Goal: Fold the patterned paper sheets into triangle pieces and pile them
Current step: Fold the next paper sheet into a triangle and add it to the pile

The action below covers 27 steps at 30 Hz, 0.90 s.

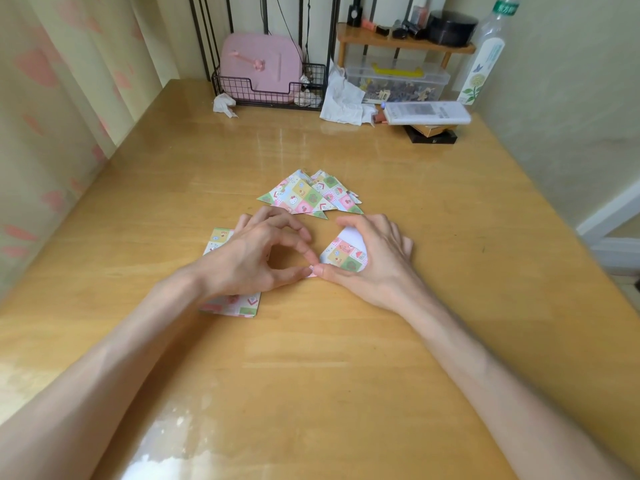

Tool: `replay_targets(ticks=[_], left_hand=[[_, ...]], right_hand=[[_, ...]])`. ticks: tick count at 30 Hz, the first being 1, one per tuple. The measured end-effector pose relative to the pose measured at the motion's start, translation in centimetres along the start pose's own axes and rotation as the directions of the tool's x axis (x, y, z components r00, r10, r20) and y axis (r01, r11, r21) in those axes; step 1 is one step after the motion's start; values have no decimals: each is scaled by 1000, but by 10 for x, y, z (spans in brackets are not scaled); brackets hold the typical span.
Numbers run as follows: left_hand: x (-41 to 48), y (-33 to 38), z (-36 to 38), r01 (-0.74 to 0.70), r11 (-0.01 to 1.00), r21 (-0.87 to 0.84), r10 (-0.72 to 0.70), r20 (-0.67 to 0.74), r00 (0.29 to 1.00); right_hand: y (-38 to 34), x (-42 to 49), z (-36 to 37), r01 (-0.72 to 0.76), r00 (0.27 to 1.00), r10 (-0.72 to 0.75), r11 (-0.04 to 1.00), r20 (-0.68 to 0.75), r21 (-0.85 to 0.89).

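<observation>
A pile of folded patterned triangles [310, 195] lies on the wooden table [311, 341] just beyond my hands. My right hand [374, 261] curls over a patterned sheet being folded [344, 254], its white underside showing at the top. Thumb and fingers hold its edges. My left hand [256, 258] has curled fingers, and its thumb tip meets the sheet's near-left corner next to my right thumb. A stack of unfolded patterned sheets [230, 303] lies flat under my left hand and wrist, mostly hidden.
At the table's back stand a black wire basket with a pink case [263, 69], crumpled tissues [341, 98], a clear plastic box [398, 81], a remote control [427, 112], a tall bottle [485, 60] and a small wooden shelf [398, 41]. Curtain on the left, wall on the right.
</observation>
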<state>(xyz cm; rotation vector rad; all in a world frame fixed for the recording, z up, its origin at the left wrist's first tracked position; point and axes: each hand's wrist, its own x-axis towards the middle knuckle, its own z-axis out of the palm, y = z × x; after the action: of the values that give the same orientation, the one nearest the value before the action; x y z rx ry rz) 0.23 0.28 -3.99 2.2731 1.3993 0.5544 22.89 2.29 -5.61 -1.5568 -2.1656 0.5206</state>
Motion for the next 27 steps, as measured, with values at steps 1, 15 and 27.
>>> replay_targets(ticks=[1,15,27], left_hand=[[0,-1,0,1,1000,-10,-1,6,1000],[1,1,0,12,999,-49,-11,21,1000],[4,2,3,-13,1000,9,13,-1,1000]], right_hand=[[1,0,1,1,1000,-1,1000,1,-8],[-3,6,8,9,1000,-8,996,12,-91],[-12,7,15,-79,997,78,996,-28,-33]])
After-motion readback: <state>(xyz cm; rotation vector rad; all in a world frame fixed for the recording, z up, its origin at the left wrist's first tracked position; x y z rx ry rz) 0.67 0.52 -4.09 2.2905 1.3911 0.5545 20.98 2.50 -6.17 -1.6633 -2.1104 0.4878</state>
